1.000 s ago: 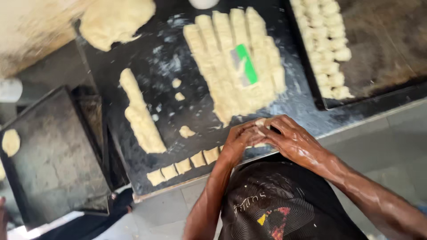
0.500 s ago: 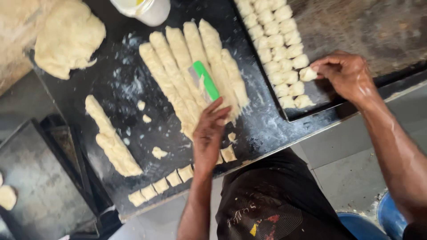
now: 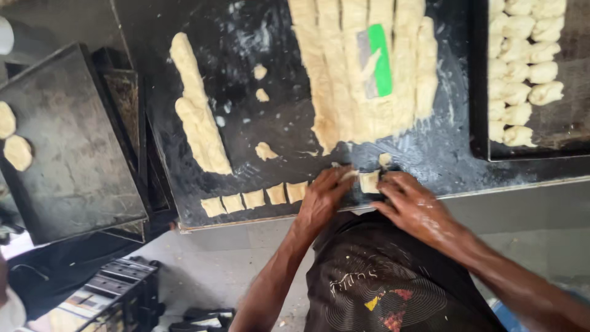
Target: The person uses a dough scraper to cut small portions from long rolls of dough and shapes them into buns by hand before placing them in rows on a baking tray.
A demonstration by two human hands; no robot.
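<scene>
Black work board (image 3: 289, 132), dusted with flour, sits on a pale concrete floor; its near edge runs right in front of the person, who wears a dark printed shirt.

Nearest — both hands at the board's front edge. Left hand (image 3: 322, 200) and right hand (image 3: 413, 206) meet on one small square dough piece (image 3: 369, 182): pale cream, flat, cut edges. Fingertips of both pinch or press it from either side; fingers curled onto it, not open. Piece lies on the board at the near edge, just below the big dough slab.

Left of the hands, along the same edge: row of cut dough squares (image 3: 255, 199), five, side by side, same colour.

Further in: small dough scraps (image 3: 265, 150) scattered mid-board. Long lumpy dough strip (image 3: 198, 117) lies at a slant on the left part of the board.

Behind the hands: dough slab scored into long strips (image 3: 344, 74), reaching to the top of frame. On it rests a scraper (image 3: 376, 61) — green plastic handle, grey blade, smeared with dough.

Right: dark baking tray (image 3: 565, 132) holding shaped dough pieces (image 3: 519, 67) in rows, knotted-looking, touching each other.

Left: second dark tray (image 3: 70, 141), tilted, two round dough pieces (image 3: 13, 138) at its left edge. Black crate (image 3: 110, 292) on the floor below it; print on it too small to tell.
</scene>
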